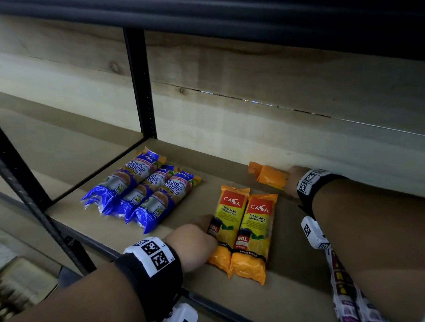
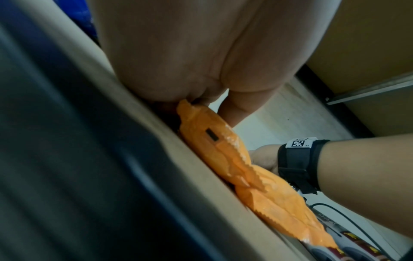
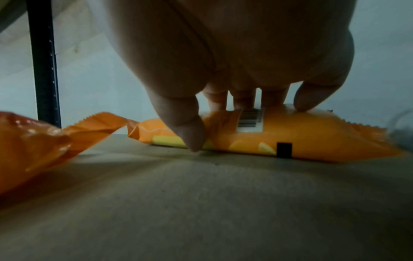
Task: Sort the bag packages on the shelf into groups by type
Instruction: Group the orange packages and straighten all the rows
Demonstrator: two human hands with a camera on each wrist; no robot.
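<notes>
Nearest, at seven o'clock, her left hand (image 1: 194, 242) pressed the near-left of two orange Casa garbage-bag packs (image 1: 252, 232). At one o'clock, the right hand (image 3: 234, 70) pinched a third orange pack (image 3: 268, 137) by the back wall (image 1: 277, 104). Three blue packs (image 1: 144, 190) lay at eleven.

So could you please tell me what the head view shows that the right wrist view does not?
Only the head view shows the three blue packs, the left hand at the orange pair, and a purple pack under the right arm. Only the right wrist view shows the lone orange pack's barcode and the right hand's fingers curled over it. Both show the right hand on that lone orange pack and the shelf.
</notes>
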